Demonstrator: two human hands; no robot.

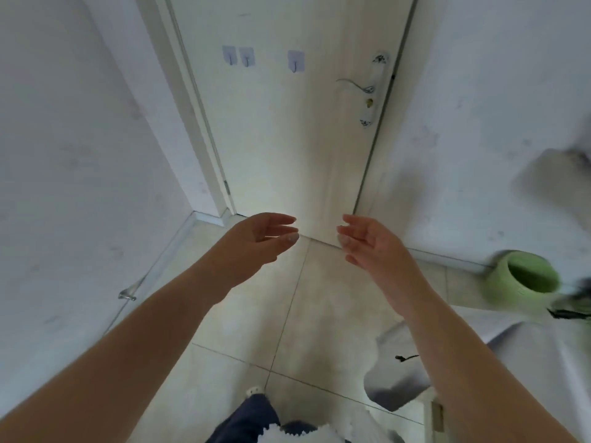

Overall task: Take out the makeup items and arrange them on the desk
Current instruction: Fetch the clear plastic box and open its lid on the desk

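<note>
1. Far left is just a white wall (73,161), with a small clear hook (127,295) stuck low on it.
2. My left hand (256,241) is held out in front of me, fingers loose and spread, holding nothing.
3. Straight ahead there's a closed white door (287,129) with three stick-on hooks (246,57) and a lever handle (355,84) on its right side.
4. My right hand (367,241) is up too, palm facing the left one, relaxed and empty. The two hands are apart, not touching.
5. Off to the right, a green tub (524,276) sits blurry by the edge of a white-covered surface (499,334).
6. Makeup items? Can't spot any from here, honestly.
</note>
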